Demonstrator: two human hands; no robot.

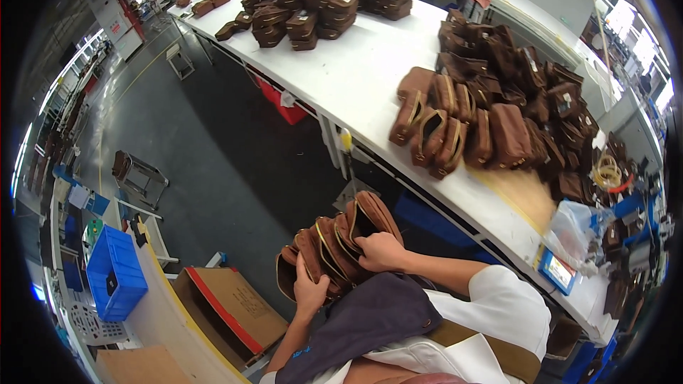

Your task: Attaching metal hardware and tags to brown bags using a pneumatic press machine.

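Below the bench's (356,78) near edge, I hold a bundle of brown pouches (334,242) against my lap. My left hand (311,291) wraps the bundle from beneath, fingers curled around it; my right hand (380,251) clamps the top, fingers closed over the pouches. More brown pouches (455,124) stand upright in rows on the bench. A cardboard box (231,309) sits on the floor at my left.

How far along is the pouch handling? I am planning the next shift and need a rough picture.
Already done, it seems: brown pouches stand in a row on the white table, with stacks further back. In hand: the left hand and right hand clasp a bundle of brown pouches against the lap. Left: a loose heap of pouches on the table's right looks unsorted.
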